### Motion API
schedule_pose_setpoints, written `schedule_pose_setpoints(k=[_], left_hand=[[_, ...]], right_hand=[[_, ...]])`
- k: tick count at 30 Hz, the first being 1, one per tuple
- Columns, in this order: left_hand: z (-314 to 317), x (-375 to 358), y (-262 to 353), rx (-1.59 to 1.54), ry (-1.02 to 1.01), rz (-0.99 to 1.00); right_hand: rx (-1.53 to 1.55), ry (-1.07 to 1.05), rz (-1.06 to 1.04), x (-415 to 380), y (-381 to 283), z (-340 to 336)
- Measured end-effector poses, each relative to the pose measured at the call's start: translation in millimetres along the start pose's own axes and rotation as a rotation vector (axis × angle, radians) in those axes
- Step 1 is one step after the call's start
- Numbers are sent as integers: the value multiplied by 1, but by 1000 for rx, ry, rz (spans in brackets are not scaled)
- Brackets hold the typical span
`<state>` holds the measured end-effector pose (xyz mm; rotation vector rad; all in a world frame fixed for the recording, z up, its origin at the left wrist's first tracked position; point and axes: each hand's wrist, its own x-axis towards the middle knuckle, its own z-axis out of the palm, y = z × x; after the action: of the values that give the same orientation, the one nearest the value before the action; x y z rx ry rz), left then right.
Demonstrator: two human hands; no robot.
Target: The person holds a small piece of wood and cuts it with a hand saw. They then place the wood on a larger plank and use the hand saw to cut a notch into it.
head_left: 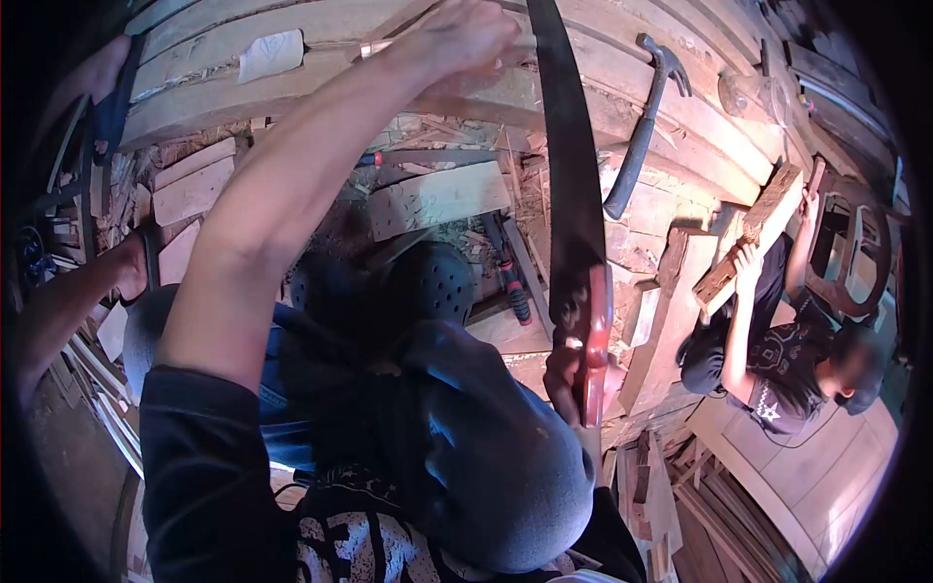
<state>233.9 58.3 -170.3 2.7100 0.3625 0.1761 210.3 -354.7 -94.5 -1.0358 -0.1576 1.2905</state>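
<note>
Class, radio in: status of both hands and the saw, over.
Right hand grips saw handle. Left hand braced on curved plank. Hammer beside blade, apart.

The saw blade (pixel 569 165) is dark, matt metal, its handle (pixel 595 345) glossy reddish wood. The curved planks (pixel 622 87) under the left fingers (pixel 486 39) are pale, rough-sawn wood. Right of them lies a hammer (pixel 641 136) with a dull metal head.
</note>
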Motion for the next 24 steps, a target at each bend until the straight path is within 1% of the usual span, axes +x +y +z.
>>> schedule_pose_setpoints(k=[1,2,3,4,5,7,8,9,11,12,15,17,19,20,22,23,24], left_hand=[[-4,-3,6,-66,-117,-55],[2,-2,5,-68,-125,-47],[8,2,3,54,-137,3],[14,2,3,171,-147,46],[13,-3,11,166,-156,51],[-2,-8,13,242,-113,55],[5,-7,3,206,-56,28],[2,-8,2,196,-65,15],[-6,2,0,214,-109,-68],[-5,3,-2,216,-100,-74],[11,-7,6,166,-93,6],[14,-13,7,179,-46,65],[10,5,-9,168,-55,40],[12,8,-12,132,-78,11],[-1,11,-11,115,-123,3],[-2,8,-8,81,-165,-22],[0,4,-6,76,-163,-32]], right_hand=[[-643,314,-312,-10,-6,26],[109,393,13,-8,-5,16],[-764,201,-318,-4,-4,7],[-160,31,-59,18,-5,-2],[455,-129,194,36,-6,2],[-810,82,-509,74,-8,36],[-741,101,-498,77,-1,30],[-743,96,-480,64,3,25],[300,528,113,41,3,23],[292,521,111,42,-1,23],[-591,424,-147,33,-6,38],[-670,136,-421,77,0,20],[-822,57,-672,115,7,34],[-822,49,-660,110,3,38],[-800,188,-551,93,-1,47],[-576,167,-422,77,2,48],[-679,138,-454,69,2,40]])
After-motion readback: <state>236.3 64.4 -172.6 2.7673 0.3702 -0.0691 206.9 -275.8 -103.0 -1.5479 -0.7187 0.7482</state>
